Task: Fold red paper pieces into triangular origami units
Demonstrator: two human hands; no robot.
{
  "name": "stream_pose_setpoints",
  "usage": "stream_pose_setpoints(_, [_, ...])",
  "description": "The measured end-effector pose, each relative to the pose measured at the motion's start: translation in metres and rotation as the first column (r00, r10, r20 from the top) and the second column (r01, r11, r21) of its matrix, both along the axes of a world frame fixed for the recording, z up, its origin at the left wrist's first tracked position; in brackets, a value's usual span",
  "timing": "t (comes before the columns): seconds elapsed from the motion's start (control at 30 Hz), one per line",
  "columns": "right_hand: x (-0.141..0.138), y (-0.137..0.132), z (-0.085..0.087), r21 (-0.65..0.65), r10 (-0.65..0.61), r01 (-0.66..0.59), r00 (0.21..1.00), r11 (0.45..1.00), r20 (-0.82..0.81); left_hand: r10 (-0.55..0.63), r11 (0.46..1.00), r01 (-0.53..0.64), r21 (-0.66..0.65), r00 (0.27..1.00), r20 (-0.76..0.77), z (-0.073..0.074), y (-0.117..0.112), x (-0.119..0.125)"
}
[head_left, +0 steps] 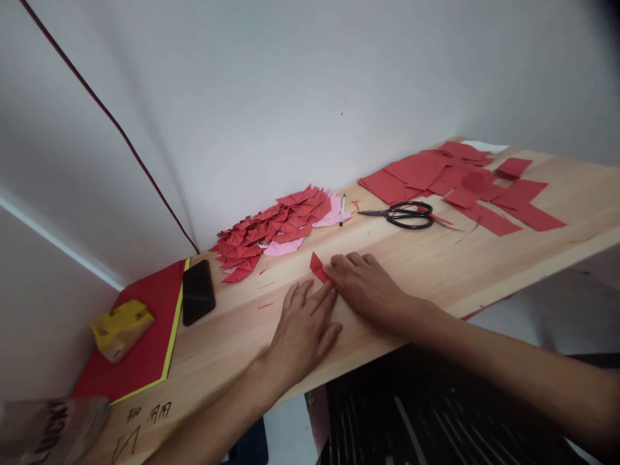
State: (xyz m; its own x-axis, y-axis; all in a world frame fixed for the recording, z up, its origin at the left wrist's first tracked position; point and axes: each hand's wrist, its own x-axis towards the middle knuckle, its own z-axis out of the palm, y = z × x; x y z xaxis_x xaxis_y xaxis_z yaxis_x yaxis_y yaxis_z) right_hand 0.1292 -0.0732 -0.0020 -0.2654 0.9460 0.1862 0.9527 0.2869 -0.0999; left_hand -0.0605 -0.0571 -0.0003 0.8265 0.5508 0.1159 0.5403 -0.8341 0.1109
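Note:
My left hand [305, 326] lies flat on the wooden table [436, 258], fingers stretched out, its fingertips at a small folded red paper piece [317, 266]. My right hand [365, 284] lies palm down just to the right, fingers pressed together on the same piece and covering most of it. Only one red corner of the paper sticks out above the fingers. Behind the hands, against the wall, is a heap of folded red and pink paper triangles [276, 232].
Black scissors [404, 214] and a white pen [342, 208] lie beyond the hands. Red paper squares and offcuts [465, 184] are spread at the far right. At the left are a black phone [197, 292], a stack of red sheets [145, 342] and a yellow tissue pack [121, 328].

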Motion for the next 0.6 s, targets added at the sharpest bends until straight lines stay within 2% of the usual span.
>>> stream_pose_setpoints(0.17, [0.005,-0.021,0.000,0.007,0.036,-0.036,0.997,0.999,-0.063,0.070,0.998,-0.070,-0.005,0.998,0.007,-0.002,-0.007,0.007])
stream_pose_setpoints(0.27, [0.007,-0.027,0.001,-0.001,0.004,-0.004,0.998,1.000,-0.059,0.085,0.996,-0.085,-0.021,0.996,0.040,0.000,-0.008,0.015])
stream_pose_setpoints(0.43, [0.021,-0.012,-0.002,0.065,0.044,-0.042,0.999,0.997,-0.023,0.114,0.993,-0.110,-0.045,0.991,0.076,0.000,-0.009,0.022])
stream_pose_setpoints(0.6, [0.037,0.003,-0.009,0.104,0.116,-0.114,0.993,0.988,-0.004,0.123,0.992,-0.125,0.031,0.990,0.062,-0.001,-0.009,0.021])
